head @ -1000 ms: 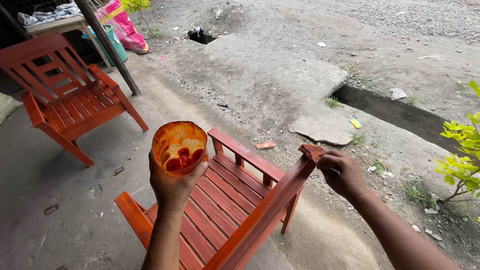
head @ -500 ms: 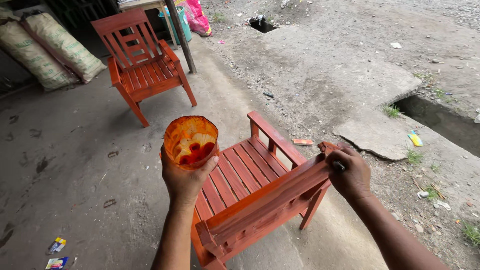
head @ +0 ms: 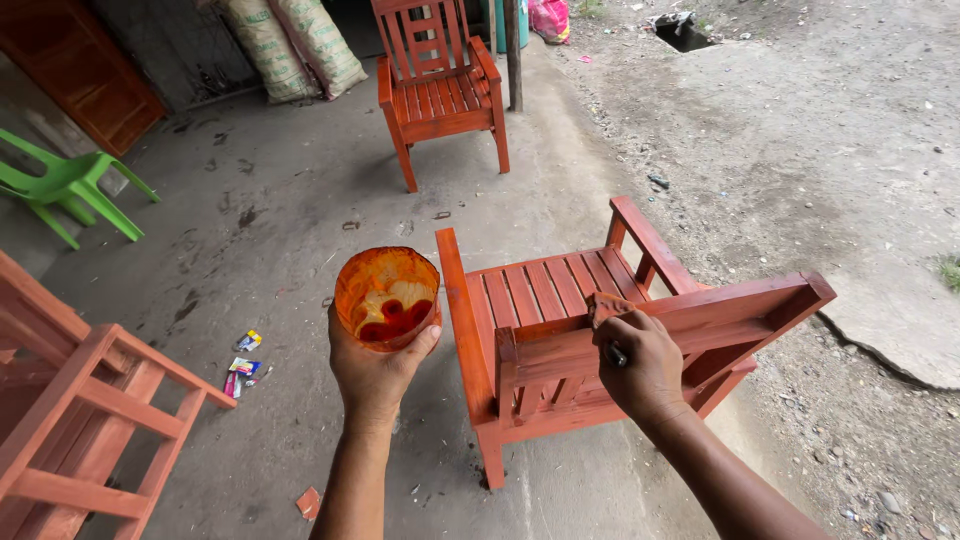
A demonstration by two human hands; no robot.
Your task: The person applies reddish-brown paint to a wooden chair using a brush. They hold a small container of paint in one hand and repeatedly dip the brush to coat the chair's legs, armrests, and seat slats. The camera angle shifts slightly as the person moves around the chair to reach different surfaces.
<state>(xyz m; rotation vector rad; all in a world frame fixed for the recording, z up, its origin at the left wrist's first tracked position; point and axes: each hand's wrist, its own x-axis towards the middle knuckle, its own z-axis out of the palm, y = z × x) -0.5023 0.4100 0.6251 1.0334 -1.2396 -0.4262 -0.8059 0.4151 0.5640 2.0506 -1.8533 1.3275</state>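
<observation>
At the lower left edge stands a rough reddish wooden frame [head: 80, 420], with a green plastic chair [head: 70, 185] at the upper left and bits of litter [head: 245, 365] on the stained concrete floor [head: 250, 240]. At centre the left hand [head: 375, 375] is wrapped around a translucent orange-stained cup [head: 387, 297] with a pool of red paint [head: 392, 320] at its bottom. Right of it, the right hand [head: 640, 365] is closed on a small brush [head: 607, 318] pressed to the back of a slatted red wooden chair [head: 560, 320]; a second red chair [head: 435, 85] and woven sacks [head: 290, 45] sit at the top.
</observation>
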